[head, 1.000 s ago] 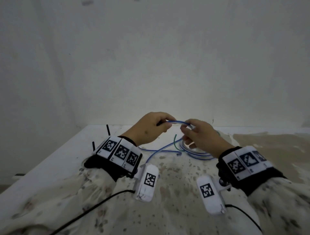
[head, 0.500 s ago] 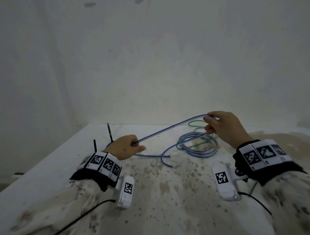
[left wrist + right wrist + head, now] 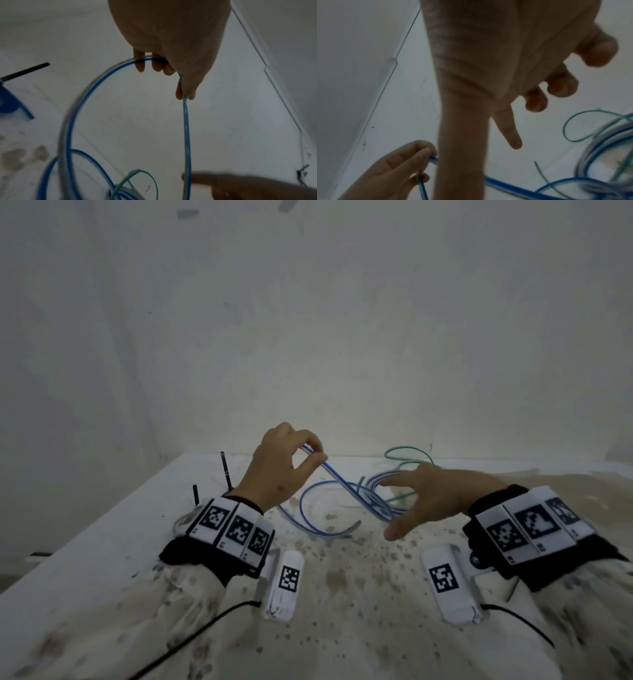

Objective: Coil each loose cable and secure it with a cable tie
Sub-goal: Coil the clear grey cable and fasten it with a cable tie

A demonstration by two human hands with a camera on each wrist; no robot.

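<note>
The right hand [image 3: 442, 501] no longer holds the blue cable [image 3: 337, 478]; it now hovers with fingers spread over the coils on the table [image 3: 102, 542], possibly brushing them, though blur hides contact. The left hand [image 3: 277, 467] is higher and further from the table edge, pinching a loop of the cable, where half a second ago it held a taut span low.
</note>
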